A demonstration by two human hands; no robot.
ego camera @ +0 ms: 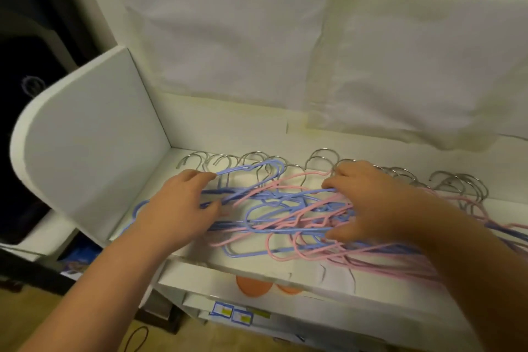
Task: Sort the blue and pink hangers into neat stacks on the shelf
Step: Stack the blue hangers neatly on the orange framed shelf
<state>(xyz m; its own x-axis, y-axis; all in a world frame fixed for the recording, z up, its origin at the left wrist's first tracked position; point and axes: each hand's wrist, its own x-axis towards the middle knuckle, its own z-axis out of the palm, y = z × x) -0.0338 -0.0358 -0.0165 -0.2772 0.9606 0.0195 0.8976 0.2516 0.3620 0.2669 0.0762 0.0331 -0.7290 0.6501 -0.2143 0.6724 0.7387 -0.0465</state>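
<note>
Blue hangers (pixel 274 210) and pink hangers (pixel 288 180) are lying tangled together on the white shelf (pixel 200 254), their bare metal hooks (pixel 323 156) pointing toward the back wall, beyond the fingertips of both hands.

Left hand (pixel 183 208): resting on the left end of the heap, fingers curling around blue wire, thumb pressing alongside; one blue hanger's shoulder is sticking out just past the fingertips, another blue loop is showing under the wrist.

Right hand (pixel 368 206): lying on the middle of the heap, fingers (pixel 333 181) bending down and hooking into mixed blue and pink wires; the thumb is reaching toward the shelf's front edge. Pink hangers are spreading out under and behind this forearm, overhanging the front lip.

Shelf contents: only the hanger heap, unsorted, both colours interlaced between the two hands.

White side panel (pixel 91 134): standing upright just left of the left hand's fingers, closing that end of the shelf.

White fabric sheet (pixel 257 37): hanging over the wall beyond the hooks.

Lower tier, below the wrists: two orange rounded items (pixel 253 286), partly hidden by the shelf edge, and two small labels with blue borders and yellow patches (pixel 231 313); their printing is too small to be read.
</note>
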